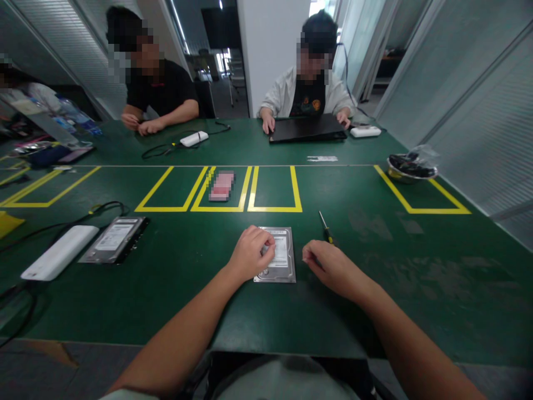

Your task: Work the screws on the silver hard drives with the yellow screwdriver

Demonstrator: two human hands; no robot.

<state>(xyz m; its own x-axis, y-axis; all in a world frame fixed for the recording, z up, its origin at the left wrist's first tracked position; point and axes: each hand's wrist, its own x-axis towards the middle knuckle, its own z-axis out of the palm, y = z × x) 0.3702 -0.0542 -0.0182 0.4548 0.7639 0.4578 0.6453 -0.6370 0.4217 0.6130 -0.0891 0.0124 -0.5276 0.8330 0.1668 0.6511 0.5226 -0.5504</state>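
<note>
A silver hard drive lies flat on the green table right in front of me. My left hand rests on its left half, fingers curled over the label. My right hand lies on the table just right of the drive, loosely curled, holding nothing that I can see. A small screwdriver with a yellow-and-black handle lies just beyond my right hand, its handle end close to my fingers.
A second hard drive and a white power strip with cables lie at the left. Yellow-taped boxes cross the middle; one holds a pink item. A metal bowl sits far right. Two people sit opposite, one at a black laptop.
</note>
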